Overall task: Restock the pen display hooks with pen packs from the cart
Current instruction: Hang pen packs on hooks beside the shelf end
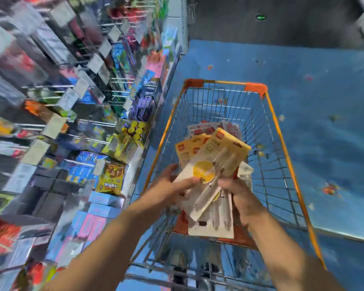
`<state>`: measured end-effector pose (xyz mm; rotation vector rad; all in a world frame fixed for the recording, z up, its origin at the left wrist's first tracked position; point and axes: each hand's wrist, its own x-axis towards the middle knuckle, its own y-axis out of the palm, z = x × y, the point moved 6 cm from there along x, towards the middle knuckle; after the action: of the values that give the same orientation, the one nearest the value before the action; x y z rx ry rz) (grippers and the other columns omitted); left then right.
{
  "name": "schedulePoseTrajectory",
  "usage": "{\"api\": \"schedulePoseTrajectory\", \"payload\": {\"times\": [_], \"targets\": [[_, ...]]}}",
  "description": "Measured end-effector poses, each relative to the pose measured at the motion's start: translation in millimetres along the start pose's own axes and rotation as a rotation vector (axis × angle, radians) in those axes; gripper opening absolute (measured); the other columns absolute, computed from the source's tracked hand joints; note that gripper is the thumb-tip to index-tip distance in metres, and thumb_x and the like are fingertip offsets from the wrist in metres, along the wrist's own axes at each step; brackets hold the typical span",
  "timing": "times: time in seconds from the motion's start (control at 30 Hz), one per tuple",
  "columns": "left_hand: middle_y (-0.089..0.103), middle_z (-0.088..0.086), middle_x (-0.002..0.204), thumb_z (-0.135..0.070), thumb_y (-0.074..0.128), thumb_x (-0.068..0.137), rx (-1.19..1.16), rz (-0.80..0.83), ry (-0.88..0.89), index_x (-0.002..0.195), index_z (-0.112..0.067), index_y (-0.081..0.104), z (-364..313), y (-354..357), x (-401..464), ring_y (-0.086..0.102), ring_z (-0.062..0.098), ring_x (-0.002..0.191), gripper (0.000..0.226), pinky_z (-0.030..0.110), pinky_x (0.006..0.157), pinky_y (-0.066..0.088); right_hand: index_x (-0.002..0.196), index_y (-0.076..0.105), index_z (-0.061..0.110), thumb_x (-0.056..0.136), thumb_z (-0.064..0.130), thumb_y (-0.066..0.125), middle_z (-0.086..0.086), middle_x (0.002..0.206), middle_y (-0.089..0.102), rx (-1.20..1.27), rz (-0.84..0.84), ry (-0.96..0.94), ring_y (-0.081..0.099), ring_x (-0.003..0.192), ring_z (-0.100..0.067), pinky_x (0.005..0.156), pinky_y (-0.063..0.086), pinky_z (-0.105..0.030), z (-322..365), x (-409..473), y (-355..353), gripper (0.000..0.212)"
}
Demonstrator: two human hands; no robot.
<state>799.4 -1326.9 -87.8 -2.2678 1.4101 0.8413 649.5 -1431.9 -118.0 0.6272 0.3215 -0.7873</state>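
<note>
— So where were the pen packs [206, 181]?

— Fanned between your hands, just above the near end of the cart [282, 143]. More packs [200, 131] lay in its basket.

— And your grip?

— Your left hand [172, 185] pinched the packs, thumb on top. Your right hand [240, 198] curled round their other edge.

— What stood around you?

— Display hooks [72, 85], blurred, hung to your left; blue floor [324, 122] lay under the cart.
</note>
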Motion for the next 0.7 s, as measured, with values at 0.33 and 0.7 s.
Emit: {"api": "schedulePoseTrajectory", "payload": {"times": [0.33, 0.7], "targets": [[0.066, 0.018, 0.129, -0.026, 0.061, 0.088, -0.471, 0.424, 0.020, 0.140, -0.011, 0.059, -4.9, 0.3, -68.8, 0.068, 0.032, 0.100, 0.054, 0.040, 0.082, 0.055, 0.132, 0.064, 0.018, 0.068, 0.035, 0.071, -0.012, 0.116, 0.075, -0.165, -0.065, -0.128, 0.070, 0.111, -0.031, 0.103, 0.051, -0.057, 33.3, -51.9, 55.9, 0.067], [0.070, 0.023, 0.121, -0.018, 0.081, 0.075, -0.627, 0.250, 0.173, 0.143, -0.011, 0.049, -8.5, -25.3, -116.2, 0.072, 0.036, 0.099, 0.076, 0.043, 0.077, 0.060, 0.143, 0.051, 0.036, 0.089, 0.015, 0.080, 0.001, 0.130, 0.069, -0.512, -0.101, -0.452, 0.067, 0.118, -0.020, 0.096, 0.058, -0.038, 60.0, -100.2, 134.0, 0.065]]}}
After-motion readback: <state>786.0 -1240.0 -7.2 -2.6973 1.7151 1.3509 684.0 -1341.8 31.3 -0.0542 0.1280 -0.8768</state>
